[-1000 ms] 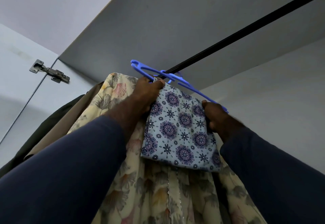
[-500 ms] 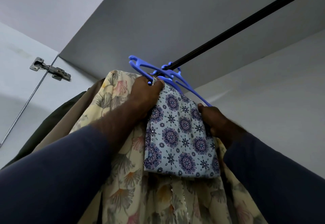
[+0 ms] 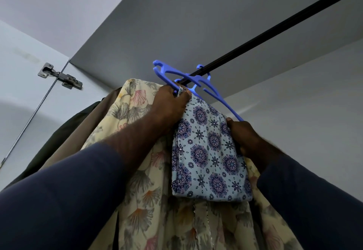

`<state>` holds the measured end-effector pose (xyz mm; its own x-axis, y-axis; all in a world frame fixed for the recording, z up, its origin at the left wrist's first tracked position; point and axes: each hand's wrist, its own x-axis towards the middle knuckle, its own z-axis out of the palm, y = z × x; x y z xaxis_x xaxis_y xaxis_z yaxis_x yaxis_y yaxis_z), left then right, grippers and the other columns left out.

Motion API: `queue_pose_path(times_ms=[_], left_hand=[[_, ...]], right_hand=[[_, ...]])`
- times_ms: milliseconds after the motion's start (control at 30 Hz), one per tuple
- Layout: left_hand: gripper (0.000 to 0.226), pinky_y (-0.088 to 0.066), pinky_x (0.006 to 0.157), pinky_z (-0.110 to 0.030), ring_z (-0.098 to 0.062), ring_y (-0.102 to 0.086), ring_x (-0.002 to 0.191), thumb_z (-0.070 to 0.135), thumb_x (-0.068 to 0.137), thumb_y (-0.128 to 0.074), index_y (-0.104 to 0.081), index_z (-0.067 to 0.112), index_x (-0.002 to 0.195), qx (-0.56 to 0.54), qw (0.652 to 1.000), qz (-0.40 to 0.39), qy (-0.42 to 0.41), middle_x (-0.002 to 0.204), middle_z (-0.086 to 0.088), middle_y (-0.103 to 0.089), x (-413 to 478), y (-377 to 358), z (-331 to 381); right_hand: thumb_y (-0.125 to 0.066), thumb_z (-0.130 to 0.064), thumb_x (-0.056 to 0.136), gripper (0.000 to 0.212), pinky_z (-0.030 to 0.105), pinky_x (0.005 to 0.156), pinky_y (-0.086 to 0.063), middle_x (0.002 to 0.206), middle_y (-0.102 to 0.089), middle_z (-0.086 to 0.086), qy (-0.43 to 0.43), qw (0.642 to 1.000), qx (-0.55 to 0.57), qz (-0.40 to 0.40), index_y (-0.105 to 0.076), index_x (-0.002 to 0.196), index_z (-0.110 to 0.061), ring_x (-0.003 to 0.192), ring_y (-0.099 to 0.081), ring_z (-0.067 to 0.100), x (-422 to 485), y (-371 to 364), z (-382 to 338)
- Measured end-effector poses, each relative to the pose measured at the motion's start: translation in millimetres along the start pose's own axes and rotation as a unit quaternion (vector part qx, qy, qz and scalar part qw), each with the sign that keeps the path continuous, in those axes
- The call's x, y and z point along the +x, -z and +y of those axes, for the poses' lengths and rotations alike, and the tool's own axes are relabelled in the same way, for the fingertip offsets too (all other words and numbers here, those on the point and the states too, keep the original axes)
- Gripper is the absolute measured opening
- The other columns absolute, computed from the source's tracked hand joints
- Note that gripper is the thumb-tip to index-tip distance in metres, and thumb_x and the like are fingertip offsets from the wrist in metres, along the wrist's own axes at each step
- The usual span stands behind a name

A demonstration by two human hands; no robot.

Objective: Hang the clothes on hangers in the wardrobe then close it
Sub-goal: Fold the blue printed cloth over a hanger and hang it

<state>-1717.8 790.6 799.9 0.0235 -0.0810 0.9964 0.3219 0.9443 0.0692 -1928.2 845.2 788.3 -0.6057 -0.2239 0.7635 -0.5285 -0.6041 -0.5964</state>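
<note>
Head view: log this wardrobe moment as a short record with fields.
setting: inside of a wardrobe, seen from below
rail: black rail under the top panel
hanger: blue hanger, its hook over the rail
garment on hanger: folded blue patterned cloth
left hand: left hand grips the hanger and cloth at the top
right hand: right hand holds the hanger's lower end and the cloth's edge
already hung: cream floral garment, brown and dark garments to its left
door: hinge visible, door open
</note>
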Motion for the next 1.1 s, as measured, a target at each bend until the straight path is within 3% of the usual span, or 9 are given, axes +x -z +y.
queue_pose_path(times_ms=[200, 433, 500, 567, 733, 800, 933, 1000, 1100], left_hand=[[0.018, -0.038, 0.056, -0.024, -0.014, -0.058, 0.069, 0.025, 0.092, -0.061, -0.069, 0.009, 0.093, 0.034, 0.998, 0.047, -0.002, 0.08, -0.002, -0.066, -2, -4, -4], [0.017, -0.04, 0.06, -0.025, -0.015, -0.059, 0.071, 0.025, 0.093, -0.06, -0.068, 0.011, 0.09, 0.045, 0.998, 0.049, -0.001, 0.079, -0.001, -0.065, -3, -5, 3], [0.017, -0.04, 0.059, -0.025, -0.014, -0.059, 0.069, 0.024, 0.093, -0.06, -0.068, 0.011, 0.087, 0.048, 0.998, 0.044, 0.0, 0.079, -0.004, -0.067, -5, -2, 3], [0.018, -0.041, 0.054, -0.024, -0.014, -0.056, 0.063, 0.025, 0.092, -0.06, -0.068, 0.01, 0.085, 0.06, 0.997, 0.042, 0.009, 0.076, -0.005, -0.066, -7, 1, 2], [0.007, -0.059, 0.073, -0.039, -0.023, -0.071, 0.079, 0.023, 0.09, -0.066, -0.065, 0.016, 0.089, 0.003, 0.997, 0.02, 0.072, 0.089, -0.008, -0.072, -25, 11, 10], [0.011, -0.061, 0.068, -0.041, -0.026, -0.072, 0.077, 0.016, 0.089, -0.069, -0.058, 0.013, 0.09, -0.022, 0.99, -0.057, 0.129, 0.09, -0.015, -0.072, -43, 17, 17], [0.025, -0.057, 0.053, -0.03, -0.022, -0.068, 0.073, 0.006, 0.083, -0.073, -0.051, 0.013, 0.094, 0.012, 0.969, -0.154, 0.193, 0.096, -0.011, -0.068, -86, 20, 14], [0.035, -0.057, 0.062, -0.03, -0.023, -0.068, 0.084, 0.006, 0.082, -0.074, -0.052, 0.016, 0.106, 0.028, 0.967, -0.161, 0.193, 0.107, -0.01, -0.068, -103, 20, 5], [0.049, -0.055, 0.081, -0.03, -0.022, -0.066, 0.098, 0.012, 0.082, -0.075, -0.054, 0.013, 0.126, 0.065, 0.969, -0.158, 0.178, 0.117, -0.006, -0.067, -120, 25, -4]], right_hand=[[-0.052, -0.035, 0.101, 0.049, 0.048, 0.093, -0.054, 0.109, -0.067, 0.02, -0.001, 1.0, -0.028, -0.006, -0.046, 0.136, -0.001, 0.102, -0.066, 0.035, 0, 0, 2], [-0.055, -0.038, 0.098, 0.053, 0.04, 0.075, -0.055, 0.094, -0.065, 0.011, -0.005, 0.999, -0.033, 0.002, -0.047, 0.136, -0.002, 0.081, -0.063, 0.025, 7, -4, 2], [-0.056, -0.038, 0.097, 0.054, 0.046, 0.087, -0.056, 0.103, -0.068, 0.015, -0.003, 1.0, -0.027, 0.005, -0.047, 0.135, 0.0, 0.093, -0.066, 0.031, 7, -5, 4], [-0.055, -0.036, 0.099, 0.042, 0.046, 0.088, -0.054, 0.102, -0.069, 0.017, 0.003, 1.0, -0.02, 0.002, -0.051, 0.124, -0.003, 0.098, -0.066, 0.034, 5, -7, 7], [-0.057, -0.037, 0.099, 0.02, 0.044, 0.083, -0.054, 0.095, -0.07, 0.016, 0.011, 0.998, 0.026, -0.054, -0.059, 0.09, -0.019, 0.087, -0.066, 0.031, -17, -3, 14], [-0.061, -0.035, 0.098, 0.02, 0.046, 0.088, -0.057, 0.101, -0.074, 0.015, 0.005, 0.993, 0.076, -0.095, -0.065, 0.102, -0.016, 0.09, -0.071, 0.033, -31, 5, 23], [-0.075, -0.038, 0.085, 0.057, 0.056, 0.105, -0.046, 0.125, -0.066, 0.02, -0.08, 0.959, 0.151, -0.224, -0.06, 0.132, -0.008, 0.117, -0.064, 0.038, -57, 26, 59], [-0.087, -0.036, 0.071, 0.076, 0.056, 0.104, -0.046, 0.13, -0.063, 0.021, -0.113, 0.949, 0.166, -0.243, -0.057, 0.135, -0.007, 0.12, -0.061, 0.039, -69, 32, 71], [-0.071, -0.021, 0.082, 0.056, 0.049, 0.09, -0.057, 0.126, -0.065, 0.022, -0.129, 0.942, 0.205, -0.23, -0.056, 0.133, -0.002, 0.108, -0.068, 0.034, -82, 39, 82]])
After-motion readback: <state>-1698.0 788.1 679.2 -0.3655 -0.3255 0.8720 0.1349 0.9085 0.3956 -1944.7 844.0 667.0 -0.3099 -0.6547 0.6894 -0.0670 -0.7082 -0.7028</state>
